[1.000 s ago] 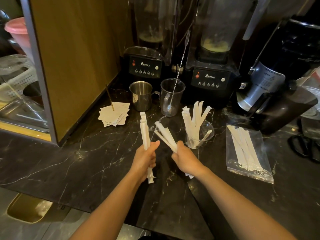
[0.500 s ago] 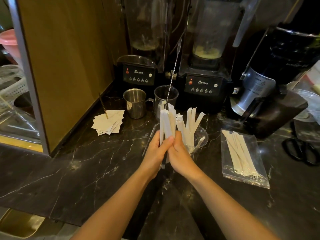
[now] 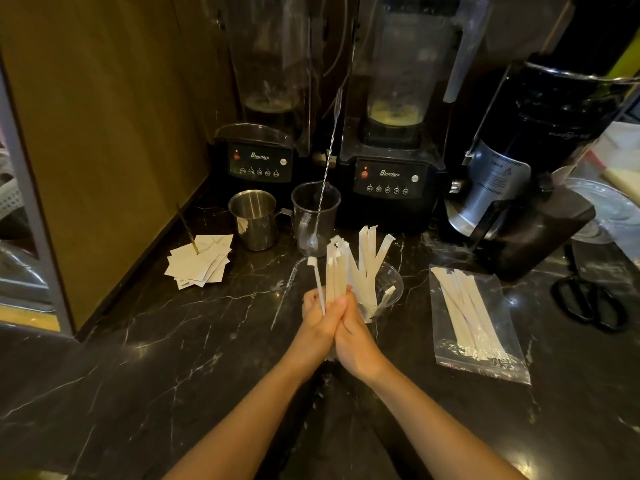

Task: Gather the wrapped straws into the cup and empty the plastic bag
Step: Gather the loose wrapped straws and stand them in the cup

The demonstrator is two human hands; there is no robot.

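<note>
Wrapped straws [image 3: 335, 273] stand bunched upright, the left hand [image 3: 316, 325] and right hand [image 3: 357, 344] each with its grip clamped round them, just beside the cup [image 3: 393, 289]. Likely next: lower the bunch into the cup, then empty the plastic bag [image 3: 485, 362] on the desk [image 3: 173, 341].

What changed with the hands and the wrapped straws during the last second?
The left hand and right hand, each gripping a separate bunch before, moved together; both now hold one upright bunch of white paper-wrapped straws near the clear plastic cup. The clear plastic bag and the straws in the cup stayed put.
</note>
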